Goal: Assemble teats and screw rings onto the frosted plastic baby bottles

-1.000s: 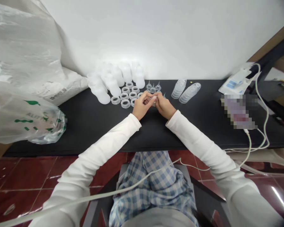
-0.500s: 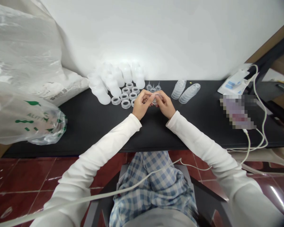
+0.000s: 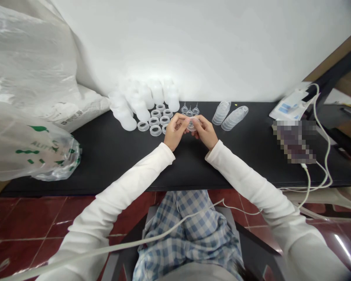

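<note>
My left hand point(image 3: 176, 130) and my right hand point(image 3: 204, 130) meet over the black table point(image 3: 190, 168). Between their thumbs and fingers they pinch a small clear round plastic piece point(image 3: 191, 124), ring-like at its rim; fingers cover part of it. Just behind it stand a few clear pieces with thin pointed tips point(image 3: 189, 111). To the left of my left hand lie several translucent plastic rings point(image 3: 155, 130), one partly hidden by that hand. Frosted white bottles point(image 3: 140, 105) are grouped behind the rings. Two nested stacks of clear cups point(image 3: 234, 118) lean over beyond my right hand.
A clear plastic bag with green print point(image 3: 46, 156) overhangs the table's left side, before a large white sack point(image 3: 84, 105). At right are a blurred phone-like object point(image 3: 294, 142), a white box point(image 3: 289, 104) and white cables point(image 3: 327, 156). A white wall point(image 3: 193, 50) rises behind.
The clear round piece between my hands has turned so that more of its face shows. My fingers have shifted slightly around it. The view has tilted a little.
</note>
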